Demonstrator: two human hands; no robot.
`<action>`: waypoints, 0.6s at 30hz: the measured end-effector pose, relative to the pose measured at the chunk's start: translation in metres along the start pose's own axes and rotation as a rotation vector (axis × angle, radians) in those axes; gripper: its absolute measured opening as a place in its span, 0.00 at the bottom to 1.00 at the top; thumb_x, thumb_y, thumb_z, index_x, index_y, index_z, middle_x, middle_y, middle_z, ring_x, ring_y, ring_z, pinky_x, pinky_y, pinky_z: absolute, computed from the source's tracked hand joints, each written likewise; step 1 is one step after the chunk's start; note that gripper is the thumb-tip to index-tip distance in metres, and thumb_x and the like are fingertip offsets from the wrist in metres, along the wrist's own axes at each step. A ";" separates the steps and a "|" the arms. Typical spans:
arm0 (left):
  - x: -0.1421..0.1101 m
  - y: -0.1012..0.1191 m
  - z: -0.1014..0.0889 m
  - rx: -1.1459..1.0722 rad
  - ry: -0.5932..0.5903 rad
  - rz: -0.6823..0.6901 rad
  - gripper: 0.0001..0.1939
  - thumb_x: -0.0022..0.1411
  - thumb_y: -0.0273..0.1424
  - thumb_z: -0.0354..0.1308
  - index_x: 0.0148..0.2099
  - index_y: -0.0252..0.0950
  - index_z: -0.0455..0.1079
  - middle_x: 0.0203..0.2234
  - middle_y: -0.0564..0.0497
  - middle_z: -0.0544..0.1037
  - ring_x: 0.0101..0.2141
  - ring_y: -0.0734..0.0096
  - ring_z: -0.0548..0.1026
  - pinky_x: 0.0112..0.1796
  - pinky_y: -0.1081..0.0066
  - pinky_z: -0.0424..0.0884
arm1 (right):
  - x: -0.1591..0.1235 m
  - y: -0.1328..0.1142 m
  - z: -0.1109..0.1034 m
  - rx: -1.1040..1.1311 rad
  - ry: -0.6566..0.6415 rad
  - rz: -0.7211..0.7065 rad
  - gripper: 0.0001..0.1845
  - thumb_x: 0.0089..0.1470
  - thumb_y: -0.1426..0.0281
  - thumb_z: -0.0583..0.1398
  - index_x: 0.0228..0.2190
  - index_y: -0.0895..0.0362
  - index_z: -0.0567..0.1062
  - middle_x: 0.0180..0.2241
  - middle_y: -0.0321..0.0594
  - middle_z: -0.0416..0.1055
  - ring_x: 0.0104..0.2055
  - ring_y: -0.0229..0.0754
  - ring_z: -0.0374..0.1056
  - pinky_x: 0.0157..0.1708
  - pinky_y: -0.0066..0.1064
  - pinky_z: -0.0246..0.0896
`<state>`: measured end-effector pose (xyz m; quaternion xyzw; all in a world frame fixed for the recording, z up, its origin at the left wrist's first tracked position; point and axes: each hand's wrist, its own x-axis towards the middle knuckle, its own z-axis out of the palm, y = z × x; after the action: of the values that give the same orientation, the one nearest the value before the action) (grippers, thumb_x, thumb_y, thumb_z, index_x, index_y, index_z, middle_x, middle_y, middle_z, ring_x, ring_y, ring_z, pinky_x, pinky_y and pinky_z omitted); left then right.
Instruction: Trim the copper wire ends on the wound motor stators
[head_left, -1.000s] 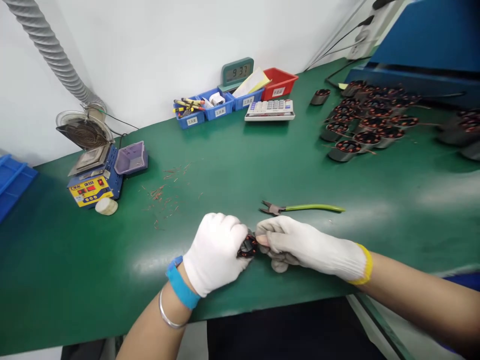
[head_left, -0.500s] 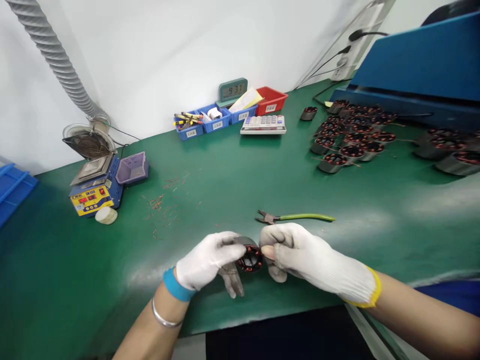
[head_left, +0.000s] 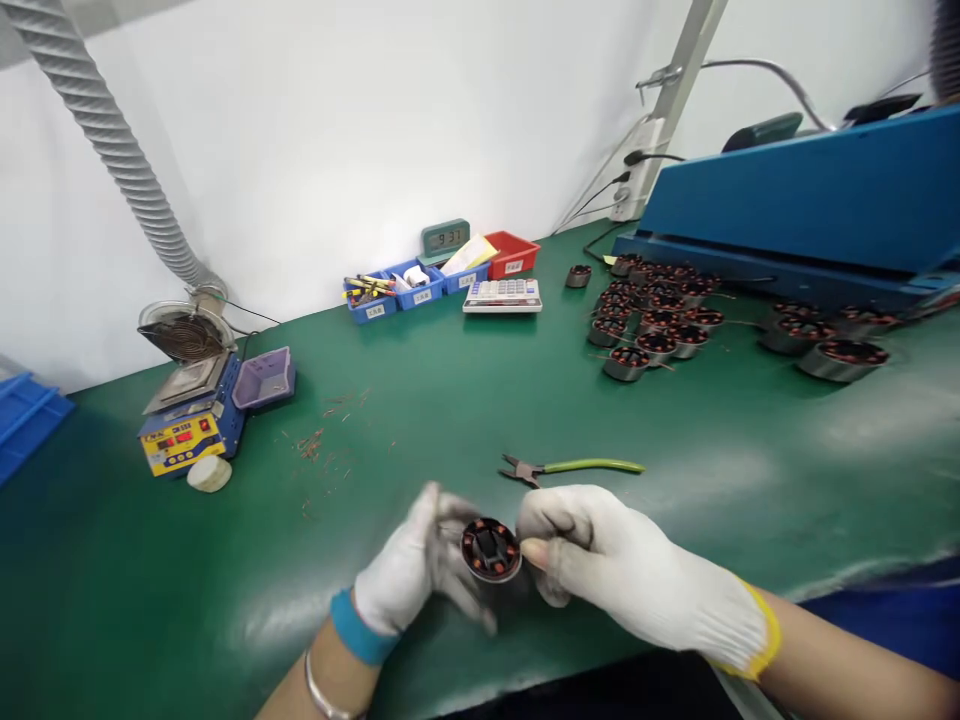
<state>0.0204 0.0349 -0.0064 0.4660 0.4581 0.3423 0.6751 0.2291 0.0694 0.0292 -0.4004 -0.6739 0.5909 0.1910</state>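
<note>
The coil (head_left: 491,550) is between the two gloved hands, above the near part of the green table (head_left: 420,400), its open face turned up toward the camera. The left hand (head_left: 431,565) is at its left side, fingers spread apart and partly behind and below it; they are blurred, so exactly where they touch cannot be told. The right hand (head_left: 592,550) is at its right edge, the bare thumb tip closed against the curled fingers right at the rim; whether they pinch the rim itself or a wire from it is too small to tell. The pliers (head_left: 570,467) lie just beyond the right hand, green handles pointing right. Copper scraps (head_left: 311,443) are scattered beyond the left hand, and more coils (head_left: 656,310) stand grouped at the far right, by the blue machine (head_left: 787,210).
</note>
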 end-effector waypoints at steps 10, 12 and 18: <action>-0.014 0.014 0.017 -0.124 0.133 0.534 0.24 0.52 0.43 0.69 0.22 0.36 0.60 0.49 0.39 0.78 0.45 0.55 0.79 0.49 0.58 0.75 | -0.005 0.007 0.007 0.306 -0.007 0.044 0.29 0.43 0.42 0.64 0.22 0.52 0.60 0.15 0.28 0.57 0.16 0.33 0.51 0.18 0.29 0.45; -0.016 0.018 0.019 -0.053 0.118 0.446 0.18 0.50 0.42 0.69 0.27 0.36 0.65 0.48 0.40 0.78 0.39 0.57 0.80 0.42 0.59 0.77 | -0.013 0.001 0.008 0.083 -0.023 0.028 0.25 0.49 0.45 0.62 0.23 0.53 0.64 0.18 0.33 0.64 0.19 0.36 0.57 0.20 0.29 0.49; -0.006 0.018 0.018 0.658 0.079 0.493 0.16 0.51 0.31 0.64 0.45 0.36 0.75 0.38 0.45 0.80 0.41 0.53 0.78 0.46 0.56 0.75 | -0.006 0.006 0.013 -0.268 0.203 -0.047 0.16 0.54 0.56 0.60 0.23 0.54 0.70 0.21 0.35 0.68 0.24 0.39 0.63 0.26 0.31 0.58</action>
<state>0.0344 0.0295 0.0150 0.7392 0.4433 0.3470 0.3698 0.2248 0.0562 0.0222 -0.4640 -0.7331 0.4476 0.2167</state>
